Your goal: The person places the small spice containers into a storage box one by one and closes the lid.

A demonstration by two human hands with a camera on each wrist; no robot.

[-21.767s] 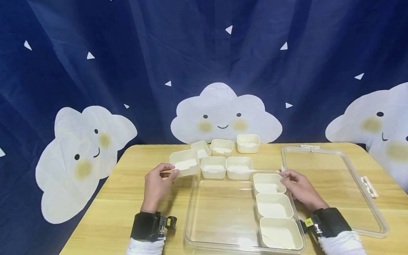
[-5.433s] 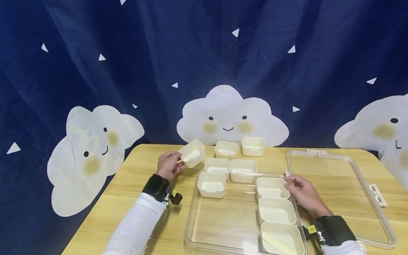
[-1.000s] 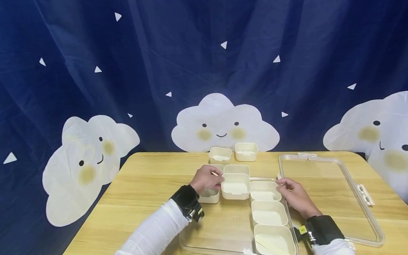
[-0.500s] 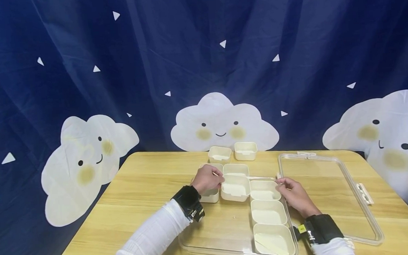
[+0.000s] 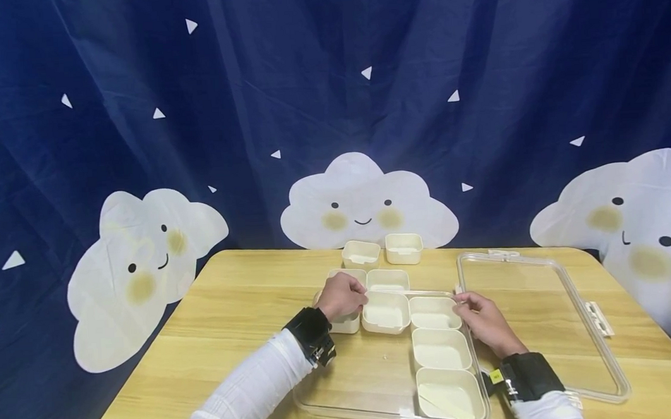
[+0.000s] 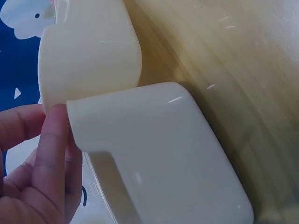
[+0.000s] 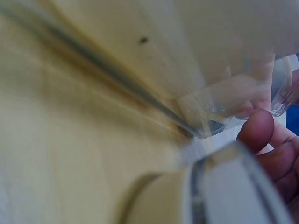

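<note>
My left hand (image 5: 342, 296) pinches the rim of a small cream storage box (image 5: 386, 311), level in the back row of a large clear plastic case (image 5: 354, 411). Whether its base touches the case floor is hidden. Another cream box (image 5: 346, 324) sits at the back left, partly behind that hand. Thumb and fingers (image 6: 51, 149) meet where two cream boxes adjoin in the left wrist view. My right hand (image 5: 487, 323) grips the case's right rim beside the back-right box (image 5: 434, 313). In the right wrist view its thumb (image 7: 257, 130) lies against the clear edge.
Two more cream boxes fill the right column, the front one (image 5: 452, 393) with a pale yellow strip inside. Several cream boxes stand behind the case, including one at the far back (image 5: 404, 248). A clear lid (image 5: 582, 298) with white latches lies on the right of the table.
Over the last second my left hand lowers the pinched box slightly toward me. Since the oldest frame, a box has come into the back left. My right hand stays at the rim.
</note>
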